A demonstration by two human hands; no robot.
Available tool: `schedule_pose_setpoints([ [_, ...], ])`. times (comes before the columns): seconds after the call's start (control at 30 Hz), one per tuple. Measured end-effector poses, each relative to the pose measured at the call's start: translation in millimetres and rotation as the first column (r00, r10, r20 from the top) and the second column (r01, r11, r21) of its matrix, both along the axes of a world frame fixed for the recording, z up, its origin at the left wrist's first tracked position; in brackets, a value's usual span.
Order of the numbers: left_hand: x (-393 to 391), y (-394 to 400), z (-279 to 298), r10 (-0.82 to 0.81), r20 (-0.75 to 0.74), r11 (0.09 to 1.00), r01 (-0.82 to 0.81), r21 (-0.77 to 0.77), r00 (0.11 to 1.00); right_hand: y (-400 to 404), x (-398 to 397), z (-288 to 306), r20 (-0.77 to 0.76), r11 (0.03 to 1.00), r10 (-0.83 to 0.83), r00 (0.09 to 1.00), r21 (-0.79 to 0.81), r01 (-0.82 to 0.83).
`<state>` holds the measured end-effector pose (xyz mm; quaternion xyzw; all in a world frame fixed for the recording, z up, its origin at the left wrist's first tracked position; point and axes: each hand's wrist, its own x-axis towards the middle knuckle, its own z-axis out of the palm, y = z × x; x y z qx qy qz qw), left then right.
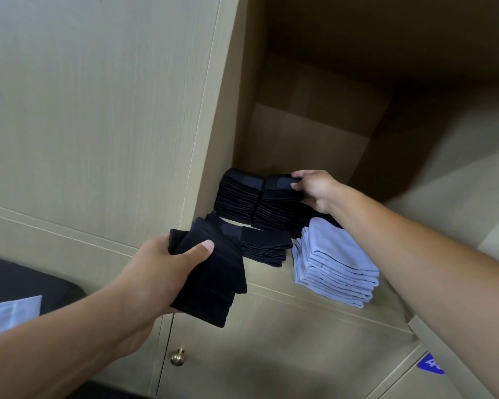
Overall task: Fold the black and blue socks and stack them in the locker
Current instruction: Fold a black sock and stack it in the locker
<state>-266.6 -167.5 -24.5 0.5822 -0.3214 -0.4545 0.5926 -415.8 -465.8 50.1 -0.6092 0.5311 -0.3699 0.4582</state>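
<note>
Locker [300, 133]: open compartment, beige board walls, deep and dim at the back; door swung off to the right. All stacks sit at the front lip, likely so they remain reachable.
Closed door [98, 110]: fills the left of the view, same beige board.
Lower door: beneath the shelf, with a brass knob [177, 357].
Blue sock stack [334, 269]: front right of the shelf, folded flat, edges roughly squared. Kept apart from the black, so colours appear sorted by pile.
Rear black stacks [236, 194]: two piles side by side, touching, towards the left wall.
Front black stack [264, 247]: lower pile, just left of the blue one, ahead of the rear piles.
Held black socks [211, 272]: folded bundle, in front of the shelf edge, not yet set down.
Left hand [167, 272]: curled round the bundle, thumb across the top, fingers beneath; flat grip probably keeps the folds from springing open.
Right hand [314, 191]: fingers closed over the right-hand rear pile's top and side, seemingly steadying or squaring it.
Step, judged: placing the bundle; the low front pile looks the likely spot.
Risk: tall rear piles may topple if nudged.
</note>
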Motion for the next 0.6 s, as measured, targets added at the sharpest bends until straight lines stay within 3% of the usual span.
schedule_pose_setpoints([
  [0.3, 2.6, -1.5, 1.4, 0.028, -0.016, 1.0, -0.028, 0.013, 0.999, -13.5, 4.0, -8.4, -0.094, 0.998, -0.016, 0.995, -0.06, 0.01],
  [0.43, 1.0, -1.4, 2.2, 0.017, -0.011, 1.0, -0.017, 0.012, 1.0, -17.3, 1.7, -8.4, -0.341, 0.981, -0.035, 0.94, -0.19, -0.032],
  [0.6, 1.5, 0.5, 2.8, 0.012, -0.011, 1.0, -0.011, 0.016, 1.0, -12.5, 1.5, -4.9, -0.552, 0.969, 0.02, 0.834, -0.194, -0.152],
])
